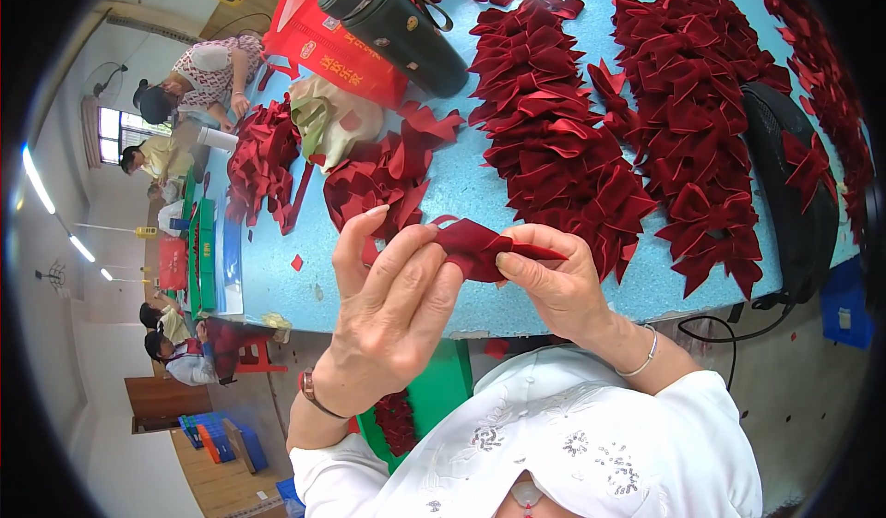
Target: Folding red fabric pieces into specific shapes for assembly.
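Between my two hands, above the near edge of the light blue table (360,304), is a dark red velvet bow (472,249). My left hand (392,297) pinches its left side, with the index finger raised. On the right, the thumb and fingers of my right hand (554,273) close on the other end. Just beyond my left hand lies a loose pile of red velvet pieces (378,186). Long stacked rows of finished-looking red bows, one in the middle (554,130) and another to its right (688,103), spread across the table.
A dark thermos bottle (397,34) stands by a red bag (323,20) at the back left, near a pale cloth bundle (341,117). At right lies a black bag (784,186). Below the table edge is a green crate (434,398). Other people sit working at far left.
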Available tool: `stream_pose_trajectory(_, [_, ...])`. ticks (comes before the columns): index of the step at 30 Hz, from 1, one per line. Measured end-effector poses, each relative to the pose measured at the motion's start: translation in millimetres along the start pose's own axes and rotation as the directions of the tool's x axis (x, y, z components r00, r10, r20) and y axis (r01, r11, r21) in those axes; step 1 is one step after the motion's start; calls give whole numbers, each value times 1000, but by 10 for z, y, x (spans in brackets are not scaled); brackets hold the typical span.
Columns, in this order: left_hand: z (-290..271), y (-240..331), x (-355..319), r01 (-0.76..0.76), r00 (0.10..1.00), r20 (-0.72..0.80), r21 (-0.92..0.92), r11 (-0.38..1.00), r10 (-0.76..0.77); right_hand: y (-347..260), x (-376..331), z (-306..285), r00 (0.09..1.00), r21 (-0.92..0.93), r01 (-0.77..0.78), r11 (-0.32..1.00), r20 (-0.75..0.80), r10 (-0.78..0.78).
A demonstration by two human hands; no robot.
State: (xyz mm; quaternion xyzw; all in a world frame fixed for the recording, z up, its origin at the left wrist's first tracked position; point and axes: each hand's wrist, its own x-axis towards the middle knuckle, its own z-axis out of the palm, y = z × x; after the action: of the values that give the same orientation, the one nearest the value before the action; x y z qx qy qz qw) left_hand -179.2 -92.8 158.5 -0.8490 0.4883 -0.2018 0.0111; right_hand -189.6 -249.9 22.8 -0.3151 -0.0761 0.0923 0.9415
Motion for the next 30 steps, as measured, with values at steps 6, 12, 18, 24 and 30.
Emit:
stream_pose_trajectory(6, [56, 83, 30, 111, 994, 7, -24, 994, -111, -24, -25, 35, 999, -17, 39, 999, -19, -39])
stream_pose_trajectory(12, [186, 168, 58, 260, 963, -33, -154, 953, -268, -12, -38, -12, 996, -101, 91, 991, -12, -93])
stream_pose_trajectory(18, [275, 163, 31, 337, 930, -49, -276, 900, -363, -41, -58, -35, 985, -265, 173, 949, 45, -167])
stream_pose_trajectory(24, [357, 163, 38, 304, 921, -123, -369, 878, -371, -22, -56, -91, 979, -292, 206, 934, 70, -194])
stream_pose_trajectory(30, [373, 136, 41, 290, 891, -166, -506, 812, -422, 41, -66, -118, 983, -64, 175, 982, 73, -170])
